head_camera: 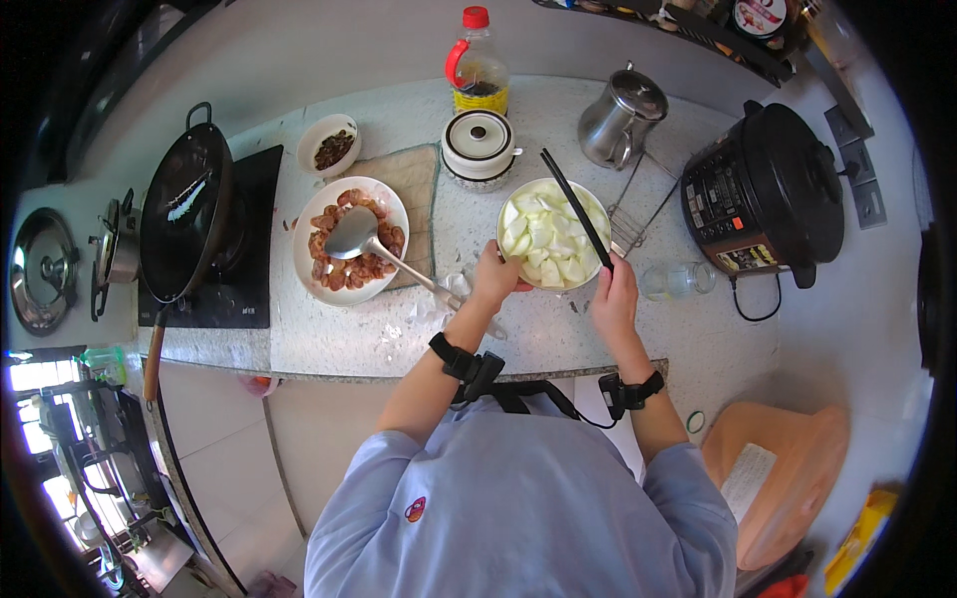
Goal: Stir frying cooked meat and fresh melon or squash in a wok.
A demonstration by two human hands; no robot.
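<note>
A bowl [502,258] full of pale green-white vegetable chunks [549,232] is directly in front of me on the counter. My left hand [495,276] grips its lower left rim, thumb on top and fingers underneath. In my right hand [614,295] is a pair of black chopsticks [576,202], lying slanted over the right part of the bowl. That hand is close against the bowl's right side; whether it also bears on the rim I cannot tell. Left of the bowl, a metal ladle [355,233] rests on sliced reddish meat [348,280] in a white plate [305,265].
A black wok [183,224] sits on the cooktop [258,261] at left. Behind are a small bowl [308,146], a lidded jar [478,142], an oil bottle [478,67] and a metal pot [617,123]. Rightward are a wire rack [632,224], a glass jar [677,282] and an electric cooker [762,187].
</note>
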